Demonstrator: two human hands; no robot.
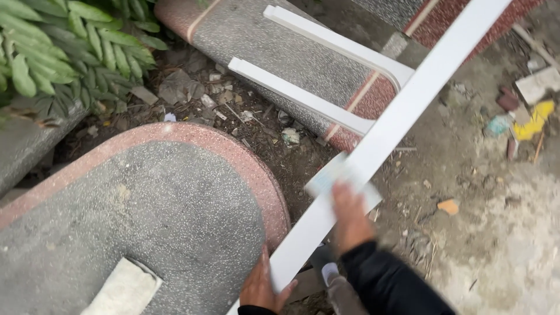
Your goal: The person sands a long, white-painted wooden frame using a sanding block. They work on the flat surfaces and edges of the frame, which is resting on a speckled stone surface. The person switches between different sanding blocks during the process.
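Observation:
A long white frame (402, 111) with two side bars runs diagonally from the bottom centre to the top right. My left hand (259, 287) grips its lower end at the edge of the stone slab. My right hand (350, 217), in a black sleeve and blurred by motion, presses a pale sheet of sandpaper (335, 175) against the long white rail. The frame's two bars rest over a second stone slab (280, 55) beyond.
A rounded grey terrazzo slab with a reddish rim (163, 192) fills the lower left, with a pale cloth (122, 289) lying on it. Green leaves (64, 46) hang at top left. Dirt ground with debris and a yellow scrap (534, 122) lies to the right.

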